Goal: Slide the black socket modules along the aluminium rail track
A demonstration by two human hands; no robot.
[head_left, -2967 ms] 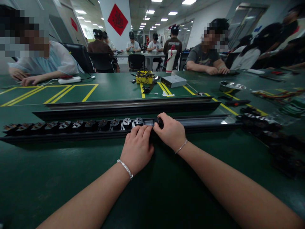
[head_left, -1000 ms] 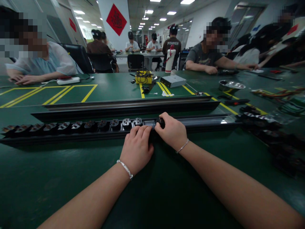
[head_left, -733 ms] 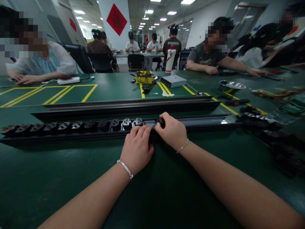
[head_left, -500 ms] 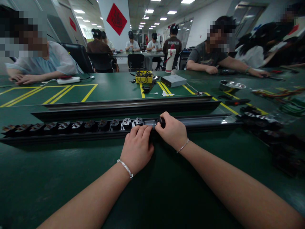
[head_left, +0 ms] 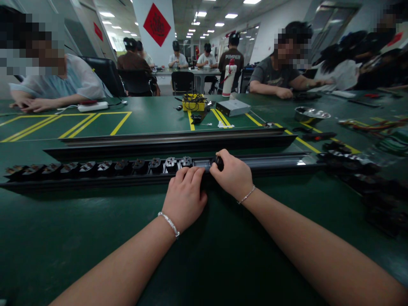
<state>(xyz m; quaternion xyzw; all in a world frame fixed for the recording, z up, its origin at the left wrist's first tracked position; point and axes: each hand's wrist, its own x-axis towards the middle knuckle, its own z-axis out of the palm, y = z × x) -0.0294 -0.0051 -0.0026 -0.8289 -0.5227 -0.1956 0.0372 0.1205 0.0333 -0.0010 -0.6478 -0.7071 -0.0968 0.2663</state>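
Observation:
A long black rail point(head_left: 274, 163) lies across the green table point(head_left: 95, 238) in front of me. Its left half holds a row of several small black socket modules point(head_left: 95, 166). My left hand point(head_left: 186, 197) rests on the rail's near edge, fingers curled over it just right of the last module. My right hand point(head_left: 232, 174) is closed on a small black module point(head_left: 218, 161) sitting in the rail's channel. A short bare gap of channel lies between that module and the row.
A second black rail point(head_left: 165, 143) lies parallel behind the first. Loose black modules point(head_left: 350, 163) are heaped at the right. A yellow box with cables point(head_left: 193, 103), a grey box point(head_left: 233, 108) and a metal bowl point(head_left: 311, 114) stand further back. Other people sit around the table.
Both hands have stayed on the rail; my view has shifted slightly. A person at the far right has moved an arm.

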